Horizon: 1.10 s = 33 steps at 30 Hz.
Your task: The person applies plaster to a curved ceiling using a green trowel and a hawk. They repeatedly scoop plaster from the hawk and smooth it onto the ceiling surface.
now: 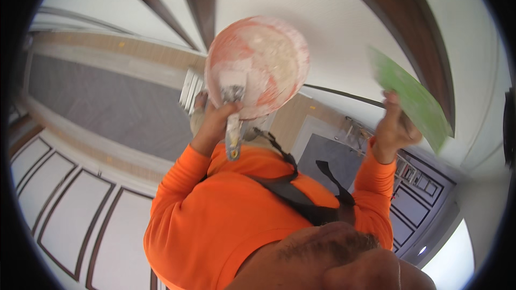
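Observation:
My left hand (215, 124) is closed at the near rim of a red bucket (231, 45) smeared with white, holding it up in front of me. Whitish plaster-like paste (274, 53) lies inside. The same hand keeps a putty knife (233, 131) against the rim, its coated blade over the inside of the bucket and its handle pointing back at me. Raised at the right, my right hand (396, 129) grips a flat green plastering float (416, 99) close to the white wall. Motion blurs the float, and whether it touches the wall I cannot tell.
Dark brown beams (408, 16) cross the white wall ahead. Far below, a grey covering (107, 102) lies on the wood-toned floor (156, 62). A light metal step or ladder part (191, 90) shows by my foot. Framed white panels (75, 220) line the lower left.

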Each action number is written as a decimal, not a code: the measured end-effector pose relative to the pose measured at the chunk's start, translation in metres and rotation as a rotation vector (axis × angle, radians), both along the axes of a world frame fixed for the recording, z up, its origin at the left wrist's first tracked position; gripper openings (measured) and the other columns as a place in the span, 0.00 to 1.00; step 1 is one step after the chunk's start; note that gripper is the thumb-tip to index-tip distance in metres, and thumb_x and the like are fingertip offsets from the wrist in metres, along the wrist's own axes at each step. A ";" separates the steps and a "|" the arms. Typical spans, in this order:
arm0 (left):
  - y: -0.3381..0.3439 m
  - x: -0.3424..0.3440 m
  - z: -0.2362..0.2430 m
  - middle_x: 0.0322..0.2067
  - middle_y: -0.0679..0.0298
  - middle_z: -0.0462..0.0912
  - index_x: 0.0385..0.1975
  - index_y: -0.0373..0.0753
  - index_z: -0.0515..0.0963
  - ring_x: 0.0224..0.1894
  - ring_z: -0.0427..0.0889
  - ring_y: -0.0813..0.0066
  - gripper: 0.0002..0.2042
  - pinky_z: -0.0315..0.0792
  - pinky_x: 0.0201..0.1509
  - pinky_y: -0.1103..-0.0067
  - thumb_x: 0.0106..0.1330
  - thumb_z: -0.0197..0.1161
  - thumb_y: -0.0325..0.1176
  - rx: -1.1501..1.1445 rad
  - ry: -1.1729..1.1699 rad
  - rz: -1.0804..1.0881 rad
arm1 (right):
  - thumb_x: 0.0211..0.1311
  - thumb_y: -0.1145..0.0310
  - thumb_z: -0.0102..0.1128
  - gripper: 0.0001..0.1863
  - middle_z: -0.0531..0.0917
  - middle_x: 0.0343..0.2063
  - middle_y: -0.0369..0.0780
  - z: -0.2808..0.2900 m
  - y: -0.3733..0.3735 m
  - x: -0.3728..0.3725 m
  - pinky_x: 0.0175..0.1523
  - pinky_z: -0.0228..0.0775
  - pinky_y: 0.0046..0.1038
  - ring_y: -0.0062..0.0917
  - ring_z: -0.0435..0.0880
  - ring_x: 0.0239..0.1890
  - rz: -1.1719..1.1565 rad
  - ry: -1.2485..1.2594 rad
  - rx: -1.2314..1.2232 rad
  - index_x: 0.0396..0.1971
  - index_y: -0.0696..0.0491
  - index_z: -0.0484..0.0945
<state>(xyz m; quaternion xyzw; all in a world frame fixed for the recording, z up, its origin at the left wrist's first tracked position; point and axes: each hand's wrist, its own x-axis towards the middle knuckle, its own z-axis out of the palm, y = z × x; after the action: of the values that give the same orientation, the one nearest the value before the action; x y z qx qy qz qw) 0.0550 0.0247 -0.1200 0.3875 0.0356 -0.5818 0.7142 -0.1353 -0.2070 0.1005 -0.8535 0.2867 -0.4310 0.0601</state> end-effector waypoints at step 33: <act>-0.007 0.005 0.043 0.48 0.61 0.80 0.59 0.30 0.69 0.49 0.79 0.74 0.27 0.74 0.55 0.74 0.58 0.68 0.24 0.001 -0.215 0.024 | 0.58 0.79 0.70 0.08 0.85 0.24 0.43 -0.095 0.040 0.087 0.23 0.66 0.24 0.22 0.77 0.17 0.202 0.282 0.277 0.38 0.60 0.85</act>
<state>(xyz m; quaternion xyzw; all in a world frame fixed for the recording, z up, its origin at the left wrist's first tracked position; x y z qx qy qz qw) 0.0598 0.0176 -0.0773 0.4476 -0.0362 -0.5281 0.7207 -0.0488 -0.1665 0.0055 -0.9133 0.2616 -0.2559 0.1789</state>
